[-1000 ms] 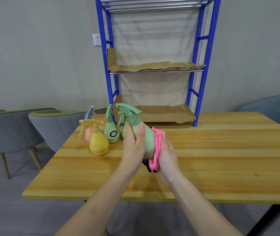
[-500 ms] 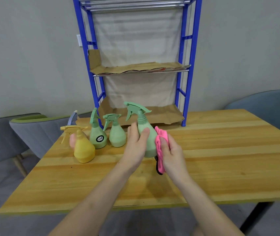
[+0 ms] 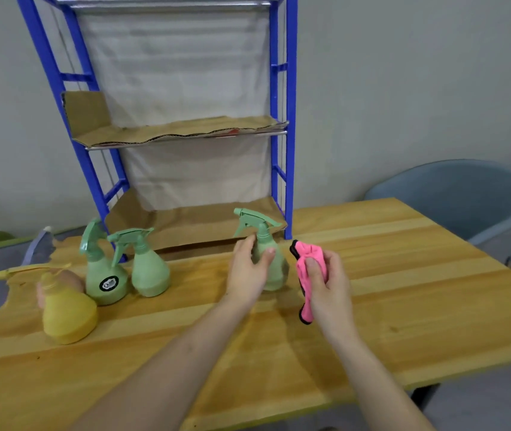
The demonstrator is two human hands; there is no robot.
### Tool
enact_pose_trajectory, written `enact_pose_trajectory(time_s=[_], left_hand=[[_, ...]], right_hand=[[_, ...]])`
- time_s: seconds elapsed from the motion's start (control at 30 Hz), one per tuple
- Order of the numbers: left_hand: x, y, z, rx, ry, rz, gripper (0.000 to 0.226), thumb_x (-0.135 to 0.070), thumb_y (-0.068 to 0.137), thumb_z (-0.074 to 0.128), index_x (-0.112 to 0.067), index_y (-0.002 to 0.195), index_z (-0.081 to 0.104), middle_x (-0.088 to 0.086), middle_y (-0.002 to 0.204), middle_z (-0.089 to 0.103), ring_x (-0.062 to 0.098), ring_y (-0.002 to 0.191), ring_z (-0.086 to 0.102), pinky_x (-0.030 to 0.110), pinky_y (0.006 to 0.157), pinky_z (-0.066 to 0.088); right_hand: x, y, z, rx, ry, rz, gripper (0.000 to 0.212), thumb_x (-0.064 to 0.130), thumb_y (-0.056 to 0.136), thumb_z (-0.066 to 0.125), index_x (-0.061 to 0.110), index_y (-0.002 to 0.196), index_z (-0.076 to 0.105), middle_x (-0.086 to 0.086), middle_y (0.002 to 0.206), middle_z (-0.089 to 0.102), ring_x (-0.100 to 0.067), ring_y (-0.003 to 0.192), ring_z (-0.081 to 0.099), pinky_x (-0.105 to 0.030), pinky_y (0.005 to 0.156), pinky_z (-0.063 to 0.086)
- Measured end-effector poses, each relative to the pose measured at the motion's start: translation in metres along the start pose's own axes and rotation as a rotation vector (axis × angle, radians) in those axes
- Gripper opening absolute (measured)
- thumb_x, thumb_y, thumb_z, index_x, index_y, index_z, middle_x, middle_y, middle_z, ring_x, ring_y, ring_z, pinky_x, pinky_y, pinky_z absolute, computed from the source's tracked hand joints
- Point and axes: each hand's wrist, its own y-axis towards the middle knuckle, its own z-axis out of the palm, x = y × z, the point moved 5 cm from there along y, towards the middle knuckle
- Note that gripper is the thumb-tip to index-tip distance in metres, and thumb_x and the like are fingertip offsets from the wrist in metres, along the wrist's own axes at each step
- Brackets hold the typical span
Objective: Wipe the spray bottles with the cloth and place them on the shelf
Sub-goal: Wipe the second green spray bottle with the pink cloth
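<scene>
Though we look for writing first, the only mark we find is a round black label (image 3: 108,284) with a pale design on the labelled green bottle (image 3: 105,275). It is too small and blurred for us to read. No other bottle shows a label from this side.

Our left hand (image 3: 249,269) grips the green spray bottle (image 3: 274,269) around its lower neck and shoulder. The thumb lies on the near side and the fingers curl round the far side. The bottle is upright, its trigger head pointing left above the knuckles. We cannot tell whether its base rests on the tabletop (image 3: 403,290).

Our right hand (image 3: 325,284) sits just to the right of that bottle and is closed around the pink cloth (image 3: 308,272). The thumb presses the bunched fabric against the fingers, and one end hangs down below the palm. Cloth and bottle are close but apart, with a sliver of wood showing between them.

Just beyond both hands stands the blue shelf (image 3: 290,119), its two levels lined with cardboard (image 3: 186,132).

Well to the left of the left hand, the labelled bottle stands beside a plain green bottle (image 3: 148,269). Further left and nearer us is a yellow bottle (image 3: 67,315). Beyond the right hand, off the tabletop, stands a grey-blue chair (image 3: 465,194).
</scene>
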Motion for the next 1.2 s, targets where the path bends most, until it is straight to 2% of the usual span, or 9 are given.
enact_pose_trajectory(time_s=[0.1,0.27,0.43,0.63,0.73,0.87,0.93,1.03,1.2], left_hand=[[0.002,0.02,0.024,0.006,0.034,-0.006,0.054,-0.037,0.098,0.069,-0.013,0.146,0.058,0.003,0.133,0.06,0.02,0.127,0.056,0.043,0.112,0.044],[0.007,0.053,0.044,0.003,0.088,-0.028,0.049,-0.031,0.098,0.071,-0.014,0.143,0.061,0.007,0.132,0.063,0.026,0.127,0.058,0.043,0.112,0.044],[0.015,0.066,0.054,0.015,0.113,-0.042,0.057,-0.032,0.099,0.069,-0.013,0.151,0.054,0.009,0.146,0.058,0.026,0.137,0.053,0.039,0.117,0.039],[0.021,0.066,0.044,0.06,0.081,-0.073,0.06,-0.037,0.094,0.075,-0.02,0.148,0.058,0.004,0.142,0.066,0.024,0.134,0.059,0.043,0.113,0.047],[0.023,0.055,0.018,0.011,0.054,-0.098,0.055,-0.033,0.095,0.075,-0.016,0.145,0.059,0.006,0.135,0.068,0.021,0.12,0.065,0.036,0.105,0.05],[0.027,0.027,-0.04,-0.085,0.03,-0.063,0.028,-0.025,0.1,0.069,-0.017,0.126,0.066,-0.003,0.109,0.069,0.007,0.09,0.064,0.025,0.085,0.053],[0.032,0.013,-0.074,-0.124,0.057,-0.042,0.02,-0.028,0.102,0.066,-0.021,0.12,0.066,-0.006,0.108,0.069,0.003,0.09,0.063,0.024,0.081,0.053],[0.038,-0.004,-0.126,-0.196,0.072,-0.012,0.01,-0.026,0.102,0.065,-0.023,0.112,0.066,-0.004,0.107,0.069,0.011,0.094,0.066,0.031,0.084,0.056],[0.036,-0.016,-0.203,-0.327,0.216,0.054,0.004,-0.02,0.101,0.066,-0.024,0.101,0.066,-0.003,0.099,0.066,0.008,0.087,0.061,0.03,0.082,0.051]], right_hand=[[-0.012,0.012,-0.007,-0.053,0.02,0.009,0.014,0.017,0.107,0.057,0.025,0.112,0.068,0.018,0.097,0.073,0.0,0.09,0.065,-0.016,0.077,0.048],[-0.026,0.026,-0.008,-0.082,0.046,0.034,0.016,0.018,0.107,0.059,0.028,0.114,0.07,0.015,0.102,0.075,-0.004,0.096,0.069,-0.025,0.085,0.053],[-0.03,0.035,-0.008,-0.085,0.039,0.043,0.021,0.017,0.107,0.057,0.035,0.11,0.068,0.016,0.101,0.075,-0.003,0.096,0.068,-0.022,0.083,0.051],[-0.022,0.026,0.0,-0.062,0.143,0.078,0.026,0.012,0.108,0.054,0.028,0.114,0.072,0.017,0.105,0.077,-0.002,0.099,0.069,-0.016,0.084,0.051],[-0.013,0.019,0.011,-0.038,0.206,0.087,0.027,0.01,0.108,0.052,0.025,0.116,0.073,0.012,0.112,0.078,-0.003,0.105,0.07,-0.015,0.087,0.051],[0.003,0.007,0.036,-0.033,0.209,0.072,0.018,0.017,0.107,0.057,0.028,0.114,0.07,0.012,0.103,0.077,-0.005,0.095,0.069,-0.015,0.08,0.051],[0.01,-0.002,0.056,-0.007,0.229,0.064,0.016,0.021,0.107,0.059,0.033,0.116,0.064,0.006,0.109,0.076,-0.009,0.098,0.07,-0.02,0.081,0.052],[0.022,-0.019,0.092,0.064,0.241,0.043,0.014,0.024,0.106,0.059,0.036,0.113,0.058,-0.005,0.112,0.073,-0.016,0.097,0.069,-0.023,0.078,0.052],[0.051,-0.04,0.141,0.162,0.282,-0.018,0.012,0.014,0.106,0.06,0.024,0.111,0.06,0.003,0.103,0.072,0.001,0.084,0.066,-0.014,0.072,0.05]])
